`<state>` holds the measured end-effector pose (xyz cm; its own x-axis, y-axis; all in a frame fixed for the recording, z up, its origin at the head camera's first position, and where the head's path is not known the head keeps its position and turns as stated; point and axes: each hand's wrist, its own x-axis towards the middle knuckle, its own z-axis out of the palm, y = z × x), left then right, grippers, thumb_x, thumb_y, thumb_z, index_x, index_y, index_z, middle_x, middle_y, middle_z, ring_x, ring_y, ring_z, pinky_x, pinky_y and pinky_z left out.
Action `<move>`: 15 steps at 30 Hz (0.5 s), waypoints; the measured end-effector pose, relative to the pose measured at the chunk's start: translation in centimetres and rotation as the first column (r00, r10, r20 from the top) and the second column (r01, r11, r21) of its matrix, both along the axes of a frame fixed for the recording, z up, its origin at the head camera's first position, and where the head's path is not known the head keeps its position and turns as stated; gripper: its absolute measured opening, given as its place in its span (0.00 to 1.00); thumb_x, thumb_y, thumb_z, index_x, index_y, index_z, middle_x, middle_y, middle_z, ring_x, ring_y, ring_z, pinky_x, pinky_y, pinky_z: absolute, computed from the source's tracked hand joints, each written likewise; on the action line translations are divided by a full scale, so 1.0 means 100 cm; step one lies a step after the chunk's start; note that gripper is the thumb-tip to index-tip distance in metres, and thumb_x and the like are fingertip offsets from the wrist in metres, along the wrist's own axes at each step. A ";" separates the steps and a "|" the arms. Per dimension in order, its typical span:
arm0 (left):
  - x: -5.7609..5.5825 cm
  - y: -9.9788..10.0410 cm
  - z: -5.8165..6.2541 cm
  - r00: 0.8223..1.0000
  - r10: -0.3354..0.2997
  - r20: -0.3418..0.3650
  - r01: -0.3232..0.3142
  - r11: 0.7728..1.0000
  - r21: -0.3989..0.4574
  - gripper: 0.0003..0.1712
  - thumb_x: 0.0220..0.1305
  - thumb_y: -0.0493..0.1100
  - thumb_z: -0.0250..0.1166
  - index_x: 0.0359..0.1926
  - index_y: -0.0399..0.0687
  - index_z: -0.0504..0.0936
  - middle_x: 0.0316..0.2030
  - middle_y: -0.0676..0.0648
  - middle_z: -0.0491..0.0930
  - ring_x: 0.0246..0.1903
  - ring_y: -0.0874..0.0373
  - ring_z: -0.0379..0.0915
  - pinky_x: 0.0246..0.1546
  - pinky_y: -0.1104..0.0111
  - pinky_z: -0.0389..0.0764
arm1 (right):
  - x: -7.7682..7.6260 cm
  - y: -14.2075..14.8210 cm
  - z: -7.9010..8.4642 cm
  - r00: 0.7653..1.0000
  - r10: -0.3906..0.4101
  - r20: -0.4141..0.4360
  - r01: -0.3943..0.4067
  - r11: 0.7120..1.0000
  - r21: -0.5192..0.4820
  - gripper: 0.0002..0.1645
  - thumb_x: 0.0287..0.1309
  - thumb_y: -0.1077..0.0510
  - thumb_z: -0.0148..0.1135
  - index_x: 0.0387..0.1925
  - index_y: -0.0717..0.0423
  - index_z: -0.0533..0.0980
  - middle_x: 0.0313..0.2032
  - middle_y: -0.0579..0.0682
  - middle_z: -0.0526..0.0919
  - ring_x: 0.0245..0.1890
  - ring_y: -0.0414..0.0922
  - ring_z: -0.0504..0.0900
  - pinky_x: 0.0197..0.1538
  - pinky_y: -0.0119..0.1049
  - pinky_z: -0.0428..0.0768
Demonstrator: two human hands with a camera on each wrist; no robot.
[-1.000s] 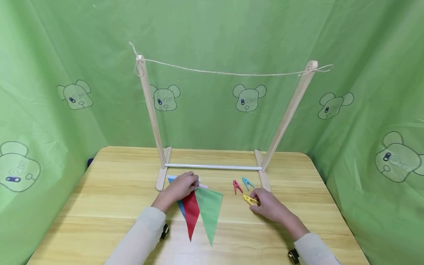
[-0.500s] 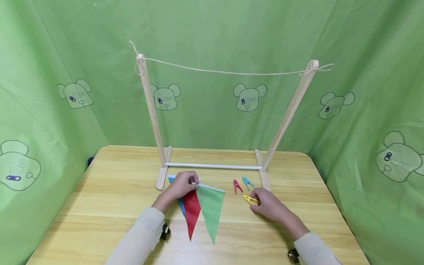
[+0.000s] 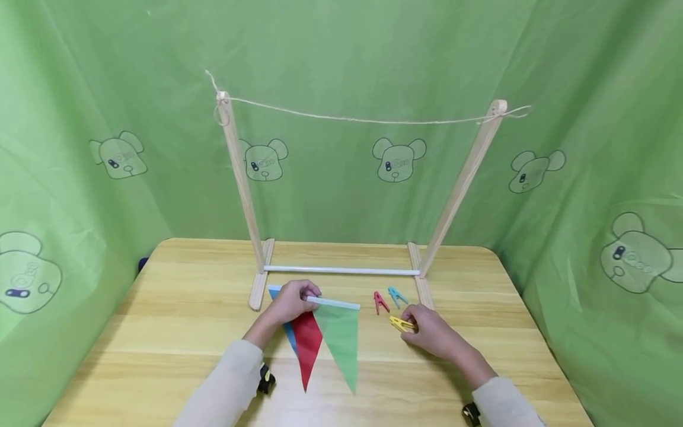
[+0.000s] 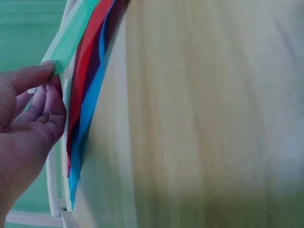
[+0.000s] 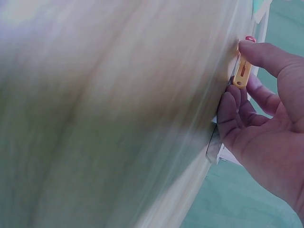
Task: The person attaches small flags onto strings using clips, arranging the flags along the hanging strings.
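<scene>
My left hand [image 3: 292, 300] pinches the white-edged top of a green triangular flag [image 3: 341, 332] between thumb and fingers, at its left corner. Beneath that hand lie a red pennant [image 3: 308, 344] and a blue pennant [image 3: 290, 336], overlapping, their tops partly hidden. In the left wrist view the green flag [image 4: 71, 42] is raised over the other two. My right hand [image 3: 431, 331] holds a yellow clothespin [image 3: 401, 324] low over the table, thumb on one side and fingers on the other. A red clothespin [image 3: 381, 302] and a blue clothespin [image 3: 397, 297] lie just beyond it.
Behind the flags stands a wooden frame with a left post [image 3: 240, 178], a right post [image 3: 461, 184] and a white bottom rod [image 3: 341, 270]. A sagging string [image 3: 341, 119] joins the post tops. Green curtains [image 3: 341, 59] surround the wooden table [image 3: 160, 332].
My left hand has lifted and turned the green flag's top edge, so its white band now shows and its tip has swung right. My right hand has stayed almost still with the yellow clothespin.
</scene>
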<state>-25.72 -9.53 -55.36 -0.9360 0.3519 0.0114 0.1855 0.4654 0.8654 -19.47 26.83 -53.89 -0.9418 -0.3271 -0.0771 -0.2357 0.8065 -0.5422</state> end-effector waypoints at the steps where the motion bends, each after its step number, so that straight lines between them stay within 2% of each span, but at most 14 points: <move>1: 0.001 0.000 0.000 1.000 0.005 0.002 -0.005 1.000 0.004 0.11 0.60 0.34 0.74 0.44 0.43 0.87 0.35 0.50 0.83 0.35 0.59 0.74 0.37 0.70 0.78 | 0.000 0.000 0.000 1.000 0.000 -0.001 0.000 1.000 -0.002 0.16 0.55 0.62 0.76 0.41 0.57 0.76 0.36 0.47 0.76 0.35 0.41 0.72 0.35 0.29 0.74; 10: 0.004 0.002 -0.004 0.999 0.046 -0.013 -0.045 0.997 0.065 0.05 0.63 0.33 0.71 0.37 0.47 0.88 0.32 0.51 0.84 0.32 0.60 0.72 0.33 0.72 0.76 | 0.000 0.001 -0.001 0.999 -0.039 -0.022 0.039 0.999 0.009 0.15 0.55 0.61 0.77 0.42 0.58 0.80 0.35 0.46 0.77 0.35 0.41 0.73 0.36 0.29 0.75; 15: 0.005 0.004 0.000 0.999 0.054 -0.006 -0.053 0.991 0.119 0.04 0.65 0.32 0.69 0.38 0.44 0.86 0.30 0.50 0.82 0.29 0.61 0.73 0.29 0.73 0.77 | 0.000 0.001 0.006 0.997 -0.076 -0.017 0.076 0.997 -0.013 0.14 0.55 0.62 0.76 0.43 0.57 0.81 0.36 0.48 0.78 0.35 0.42 0.74 0.36 0.30 0.76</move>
<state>-25.23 -9.08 -55.40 -0.9530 0.2971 0.0593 0.1717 0.3686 0.9136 -19.43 26.93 -53.33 -0.9652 -0.2554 -0.0572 -0.1833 0.8157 -0.5487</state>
